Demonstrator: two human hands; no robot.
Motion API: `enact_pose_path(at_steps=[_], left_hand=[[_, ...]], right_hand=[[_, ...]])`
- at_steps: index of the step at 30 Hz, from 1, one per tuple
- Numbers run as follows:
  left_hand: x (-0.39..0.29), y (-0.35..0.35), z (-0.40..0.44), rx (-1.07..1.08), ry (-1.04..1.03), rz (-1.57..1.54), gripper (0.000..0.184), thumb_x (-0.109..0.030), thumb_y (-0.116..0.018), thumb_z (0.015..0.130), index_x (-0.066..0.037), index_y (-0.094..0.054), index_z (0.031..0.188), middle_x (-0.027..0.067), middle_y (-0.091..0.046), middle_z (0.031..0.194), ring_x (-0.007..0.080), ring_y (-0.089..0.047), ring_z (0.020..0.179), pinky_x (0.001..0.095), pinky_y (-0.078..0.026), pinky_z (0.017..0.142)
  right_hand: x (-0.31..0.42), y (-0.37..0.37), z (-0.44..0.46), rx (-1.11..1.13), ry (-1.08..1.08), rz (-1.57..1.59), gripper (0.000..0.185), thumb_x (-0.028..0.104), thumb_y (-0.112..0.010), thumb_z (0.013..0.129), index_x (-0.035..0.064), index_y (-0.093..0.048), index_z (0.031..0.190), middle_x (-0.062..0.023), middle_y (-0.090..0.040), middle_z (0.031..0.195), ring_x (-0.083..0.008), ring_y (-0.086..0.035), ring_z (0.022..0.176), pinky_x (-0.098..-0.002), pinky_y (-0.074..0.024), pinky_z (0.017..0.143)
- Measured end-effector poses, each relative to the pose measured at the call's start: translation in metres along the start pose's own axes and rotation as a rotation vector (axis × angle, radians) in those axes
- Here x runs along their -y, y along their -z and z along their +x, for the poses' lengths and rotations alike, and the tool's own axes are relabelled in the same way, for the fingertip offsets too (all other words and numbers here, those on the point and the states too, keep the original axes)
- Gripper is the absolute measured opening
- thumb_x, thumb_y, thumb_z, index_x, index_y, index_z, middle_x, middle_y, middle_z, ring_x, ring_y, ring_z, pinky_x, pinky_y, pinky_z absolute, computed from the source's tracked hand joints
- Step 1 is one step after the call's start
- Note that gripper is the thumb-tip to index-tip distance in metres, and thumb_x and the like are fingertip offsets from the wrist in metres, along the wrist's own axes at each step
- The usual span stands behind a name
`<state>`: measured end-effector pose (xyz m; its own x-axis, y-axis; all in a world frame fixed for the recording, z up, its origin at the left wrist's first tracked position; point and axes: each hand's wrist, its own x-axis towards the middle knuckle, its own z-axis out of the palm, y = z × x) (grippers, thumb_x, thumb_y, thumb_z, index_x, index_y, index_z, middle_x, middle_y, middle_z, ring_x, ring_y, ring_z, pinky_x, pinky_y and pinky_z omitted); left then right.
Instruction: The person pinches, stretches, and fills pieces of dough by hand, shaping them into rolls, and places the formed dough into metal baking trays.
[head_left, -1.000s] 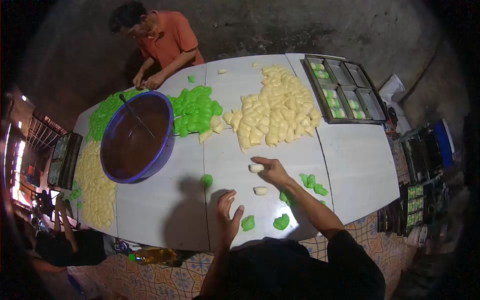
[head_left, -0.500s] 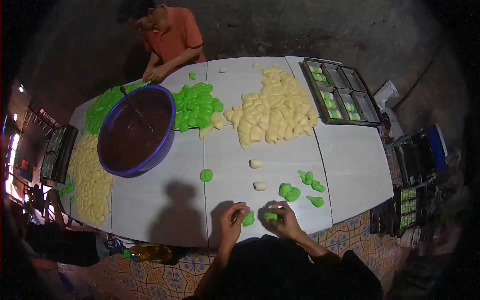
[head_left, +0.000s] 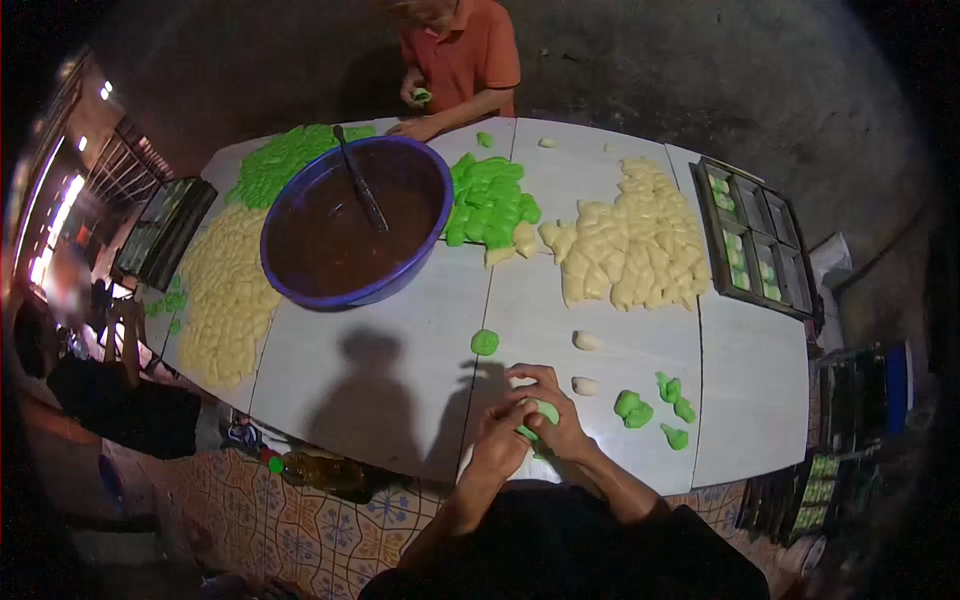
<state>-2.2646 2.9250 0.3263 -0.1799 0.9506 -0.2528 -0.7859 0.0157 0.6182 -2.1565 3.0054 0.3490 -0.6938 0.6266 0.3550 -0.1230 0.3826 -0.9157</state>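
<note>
Both hands are together over the near edge of the table. A piece of green dough (head_left: 541,416) is held between them. My left hand (head_left: 500,442) pinches it from the left, its fingers closed against the dough. From above and the right, my right hand (head_left: 562,425) curls round the same piece; part of the dough is hidden by the fingers. Just beyond lie a round green dough ball (head_left: 485,342) and two pale dough rolls, one nearer (head_left: 585,386) and one farther (head_left: 587,341). Several green dough lumps (head_left: 633,409) are to the right of my hands.
A blue basin (head_left: 291,297) of brown filling holds a spoon (head_left: 362,185). Around it spread green dough pieces (head_left: 490,205) and cream dough pieces (head_left: 630,245). A divided metal tray (head_left: 740,292) with rolls stands at right. Across the table, a person in an orange shirt (head_left: 488,50) holds something green.
My hands, apart before, have come together on the green dough. The view has turned, shifting the table rightward. The person opposite has raised one hand with a green piece.
</note>
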Motion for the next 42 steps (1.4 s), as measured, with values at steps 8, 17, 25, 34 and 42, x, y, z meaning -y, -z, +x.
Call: enact_pose_path(at_steps=[8,17,25,34,42], left_hand=[[-0.107,0.002,0.081,0.408,-0.048,-0.160,0.122,-0.089,-0.042,0.060,0.008,-0.035,0.135,0.0234,-0.049,0.128,0.0317,-0.048,0.118,0.0437,-0.036,0.102],[-0.248,0.131,0.291,-0.385,0.253,1.581,0.081,-0.065,-0.024,0.092,0.005,-0.051,0.124,0.0202,-0.060,0.104,0.0311,-0.057,0.096,0.0421,-0.041,0.090],[-0.233,0.115,0.244,-0.178,-0.122,1.560,0.067,-0.059,-0.036,0.092,-0.001,-0.057,0.119,0.0159,-0.061,0.080,0.0229,-0.061,0.072,0.0401,-0.048,0.068],[-0.057,-0.019,0.065,-0.190,0.025,0.397,0.080,-0.062,-0.025,0.094,0.006,-0.045,0.131,0.0167,-0.058,0.117,0.0217,-0.056,0.105,0.0366,-0.042,0.093],[-0.010,-0.008,0.015,0.006,-0.173,0.945,0.043,0.010,-0.052,0.084,0.005,-0.049,0.127,0.0135,-0.055,0.103,0.0185,-0.059,0.095,0.0263,-0.052,0.079]], right_hand=[[-0.048,0.007,0.019,-0.002,-0.336,0.876,0.116,0.066,-0.073,0.063,0.0072,-0.016,0.146,-0.0080,-0.040,0.131,-0.0185,-0.044,0.115,-0.0313,-0.0422,0.087],[-0.066,0.009,0.021,-0.303,-0.404,0.883,0.090,0.040,-0.075,0.076,0.0204,-0.023,0.145,-0.0072,-0.043,0.132,-0.0159,-0.047,0.113,-0.0320,-0.0444,0.080],[-0.076,0.003,0.030,-0.297,-0.333,0.749,0.069,0.019,-0.062,0.090,0.0183,-0.021,0.146,-0.0075,-0.048,0.130,-0.0115,-0.053,0.104,-0.0272,-0.0516,0.079],[-0.061,-0.014,0.013,-0.471,-0.556,0.916,0.030,0.015,-0.056,0.094,-0.0061,-0.054,0.114,-0.0080,-0.062,0.095,-0.0145,-0.058,0.080,-0.0236,-0.0466,0.072],[-0.015,0.011,-0.035,-0.254,0.025,-0.480,0.037,-0.001,-0.059,0.079,0.0005,-0.058,0.116,-0.0134,-0.048,0.117,-0.0239,-0.053,0.097,-0.0322,-0.0448,0.082]])
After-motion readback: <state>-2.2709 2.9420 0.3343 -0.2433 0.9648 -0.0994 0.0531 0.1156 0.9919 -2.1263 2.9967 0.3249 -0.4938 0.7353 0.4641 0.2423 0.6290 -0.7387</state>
